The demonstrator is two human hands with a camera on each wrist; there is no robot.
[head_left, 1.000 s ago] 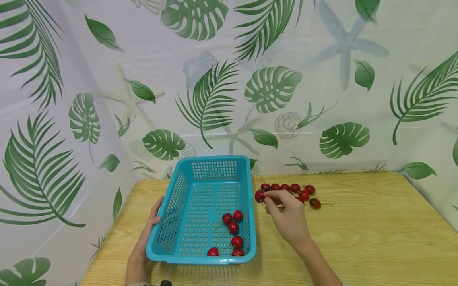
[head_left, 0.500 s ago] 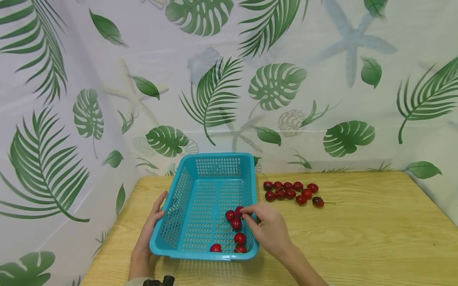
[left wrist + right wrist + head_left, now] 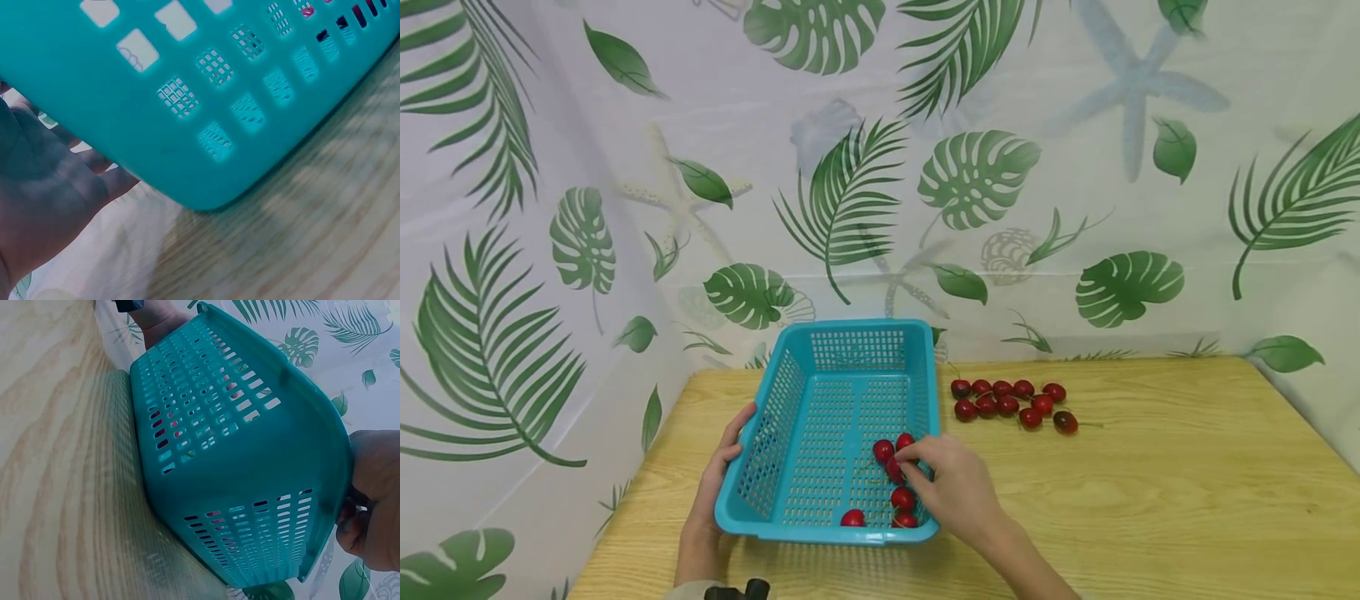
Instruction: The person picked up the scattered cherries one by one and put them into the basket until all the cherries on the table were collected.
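Pinching a cherry (image 3: 892,472) inside the blue basket (image 3: 820,533), the right hand (image 3: 955,485) could roll the neighbouring cherries (image 3: 883,451) with one sloppy nudge; the left hand (image 3: 709,479) only has straightish fingers against the side, so a bump might slide everything.

pale sheeting (image 3: 1210,321) up behind table, meeting another stretch at corner on left. printed throughout: green palm fronds (image 3: 842,208), split monstera leaves (image 3: 1120,283), soft blue starfish (image 3: 1135,79), faint shell outline (image 3: 1007,254). long crease running across, low down. wooden table (image 3: 1150,500), yellowish, streaky grain, back edge close to sheeting. light soft; left side tinged lilac.
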